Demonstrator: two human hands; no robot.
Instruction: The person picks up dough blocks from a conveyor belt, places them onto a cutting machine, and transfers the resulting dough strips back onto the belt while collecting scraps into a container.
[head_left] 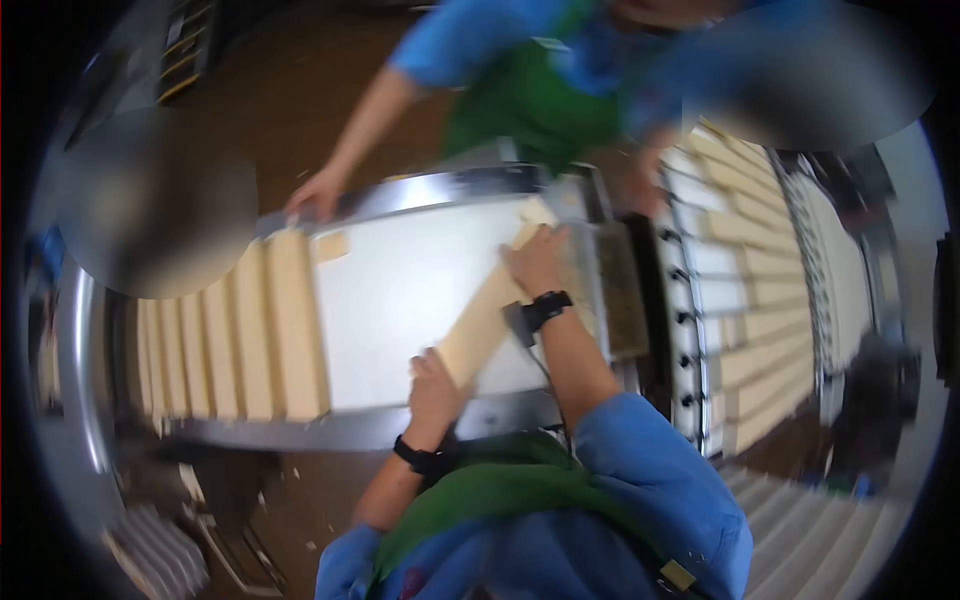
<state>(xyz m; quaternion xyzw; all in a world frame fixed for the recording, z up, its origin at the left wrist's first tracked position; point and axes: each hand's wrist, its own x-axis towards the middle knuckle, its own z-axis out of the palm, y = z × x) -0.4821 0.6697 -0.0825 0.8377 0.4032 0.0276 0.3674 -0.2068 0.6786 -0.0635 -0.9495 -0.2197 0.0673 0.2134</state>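
A long, flat, pale strip that looks like dough (480,325) lies slantwise between my hands over the white belt (390,290). My left hand (435,392) is closed around its near end, close to the belt's front edge. Toward the far end, my right hand (537,262) grips the strip from above, fingers over its edge. A small pale piece (537,211) shows just beyond my right hand. To the left, a row of similar strips (292,325) lies side by side on the belt.
Across the belt stands a person in a green apron (530,95), one hand (318,194) at the far edge near the strips. A small dough scrap (332,246) lies on the belt. At right, another conveyor (745,300) carries more strips. Corrugated trays (155,555) sit low at left.
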